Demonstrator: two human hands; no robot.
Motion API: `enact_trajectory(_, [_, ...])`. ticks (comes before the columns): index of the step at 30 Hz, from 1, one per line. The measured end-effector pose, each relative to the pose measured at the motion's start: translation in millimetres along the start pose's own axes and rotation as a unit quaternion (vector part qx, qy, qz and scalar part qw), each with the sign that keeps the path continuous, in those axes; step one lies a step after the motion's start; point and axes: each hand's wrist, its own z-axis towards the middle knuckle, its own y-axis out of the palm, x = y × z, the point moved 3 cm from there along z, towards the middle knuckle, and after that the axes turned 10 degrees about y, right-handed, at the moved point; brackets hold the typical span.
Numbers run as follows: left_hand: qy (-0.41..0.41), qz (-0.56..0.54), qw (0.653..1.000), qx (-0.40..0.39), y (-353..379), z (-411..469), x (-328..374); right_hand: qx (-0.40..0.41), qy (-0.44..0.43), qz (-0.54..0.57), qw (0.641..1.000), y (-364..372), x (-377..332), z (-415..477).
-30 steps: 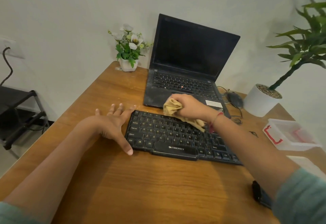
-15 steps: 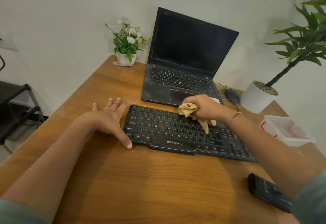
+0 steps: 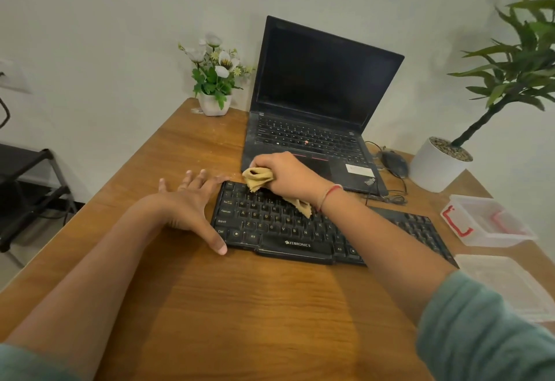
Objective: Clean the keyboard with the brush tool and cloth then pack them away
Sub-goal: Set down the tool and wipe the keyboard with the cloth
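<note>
A black Zebronics keyboard [image 3: 288, 230] lies across the middle of the wooden desk [image 3: 240, 305]. My right hand [image 3: 288, 175] grips a bunched tan cloth [image 3: 258, 178] and presses it on the keyboard's top left rows; a tail of the cloth trails under my wrist. My left hand [image 3: 192, 203] rests flat on the desk, fingers spread, with its thumb against the keyboard's left edge. The brush tool is hidden from view.
An open black laptop [image 3: 315, 104] stands just behind the keyboard. A white flower pot [image 3: 214, 101] sits at the back left, a potted plant [image 3: 441, 164] and a mouse [image 3: 395, 161] at the back right. A clear box [image 3: 486, 221] and its lid [image 3: 510, 284] lie at the right edge.
My right hand has swept the cloth from the keyboard's middle back to its top left corner. My left hand has stayed at the keyboard's left edge.
</note>
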Motion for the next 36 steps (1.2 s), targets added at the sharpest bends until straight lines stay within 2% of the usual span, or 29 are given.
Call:
enact_trajectory(5, [0.003,-0.004,1.0,-0.007,-1.0,-0.4,0.2,-0.016,0.043,-0.038,0.998,-18.2,25.2,-30.7])
enact_trajectory(8, [0.006,-0.005,1.0,-0.006,-1.4,-1.3,0.9,-0.04,0.125,-0.083,0.988,-35.1,67.4,-63.9])
enact_trajectory(11, [0.006,-0.006,1.0,-0.005,-1.0,-1.2,1.1,-0.071,0.221,-0.151,0.961,-52.8,113.5,-97.0])
enact_trajectory(15, [0.003,0.0,1.0,-0.007,-2.2,-1.3,2.0,-0.05,0.264,-0.158,0.95,-61.2,137.7,-117.9])
enact_trajectory(19, [0.003,0.01,1.0,-0.006,-2.4,-1.0,2.3,-0.006,0.231,-0.102,0.968,-44.5,106.5,-98.0])
enact_trajectory(26, [0.036,0.016,0.999,0.002,0.3,-0.1,1.3,-0.017,0.099,-0.055,0.993,-7.6,5.8,-27.0])
enact_trajectory(29, [0.028,0.025,0.999,0.0,0.5,1.2,0.7,-0.018,0.072,-0.023,0.997,3.5,-33.8,-4.3])
enact_trajectory(33, [0.01,0.04,0.999,-0.004,2.1,3.1,-1.2,0.018,0.065,-0.063,0.996,11.6,-53.5,-2.2])
enact_trajectory(36, [0.029,0.014,0.999,0.013,2.1,2.7,-1.4,0.052,0.057,-0.122,0.99,14.5,-41.5,-24.8])
